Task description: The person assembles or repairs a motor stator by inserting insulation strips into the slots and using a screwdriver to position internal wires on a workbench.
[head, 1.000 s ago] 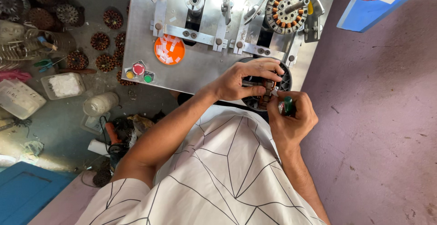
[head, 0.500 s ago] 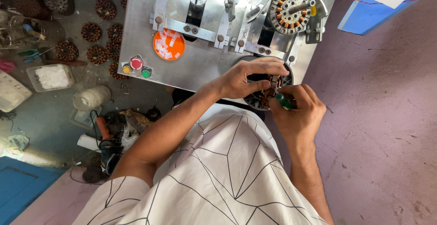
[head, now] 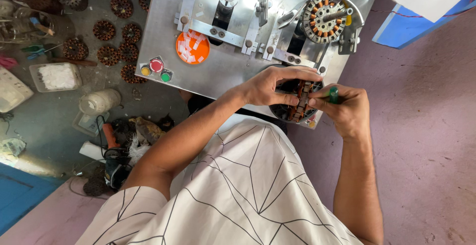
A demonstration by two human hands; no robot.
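Just right of the frame's centre, the left hand (head: 270, 86) gripped a round, dark stator core (head: 296, 100) with copper-coloured slots, fingers curled over its rim. The right hand (head: 349, 108) pinched a green-handled tool (head: 333, 94) against it. One wound stator (head: 325, 17) sat on the brushed-metal machine (head: 163, 37) at top. Three round buttons (head: 155, 67) showed: yellow, red, green.

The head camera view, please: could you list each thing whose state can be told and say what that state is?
Left hand: gripping the round dark stator with copper-wound slots.
Right hand: closed on a small green-handled tool, which points at the stator.
Second round copper-wound stator: mounted on the grey metal machine panel.
Clear rectangular plastic box: lidless, holding white pieces.
Red, yellow and green round buttons: not being pressed.
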